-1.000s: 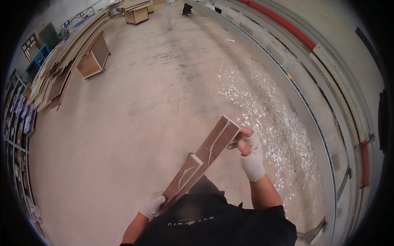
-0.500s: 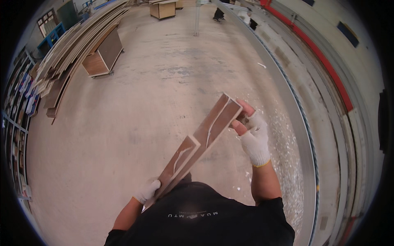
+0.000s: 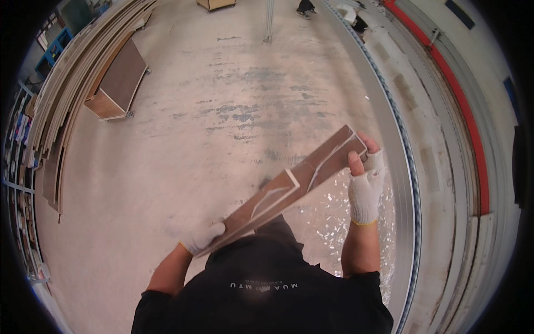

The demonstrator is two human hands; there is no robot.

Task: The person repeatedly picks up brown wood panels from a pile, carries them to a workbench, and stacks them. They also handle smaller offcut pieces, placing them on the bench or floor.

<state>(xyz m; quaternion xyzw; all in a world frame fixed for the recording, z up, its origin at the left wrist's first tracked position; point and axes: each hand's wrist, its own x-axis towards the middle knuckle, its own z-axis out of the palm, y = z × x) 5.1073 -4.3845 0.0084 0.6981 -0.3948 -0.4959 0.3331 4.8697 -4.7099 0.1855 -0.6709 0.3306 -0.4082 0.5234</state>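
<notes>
Two brown wooden boards are held slantwise in front of my body, the shorter board (image 3: 271, 196) lying over the near end of the longer board (image 3: 329, 161). Pale wavy lines run along their faces. My left hand (image 3: 201, 236), in a white glove, grips the near left end of both, with the thumb on top. At the far right end my right hand (image 3: 367, 181), in a white glove with bare fingertips, pinches the longer board, thumb on its face and fingers round the end.
Long planks (image 3: 72, 72) are stacked at the far left, next to a brown wheeled box (image 3: 119, 78). A loaded shelf (image 3: 19, 183) stands at the left edge. Along my right runs a metal rail (image 3: 410, 222). White scraps (image 3: 328, 222) litter the floor. Another person's feet (image 3: 305, 8) show far ahead.
Both boards have swung to the right and lie flatter across the view, with my hands still on them. My right thumb has come onto the board's face. The surroundings have shifted as my view turned.
</notes>
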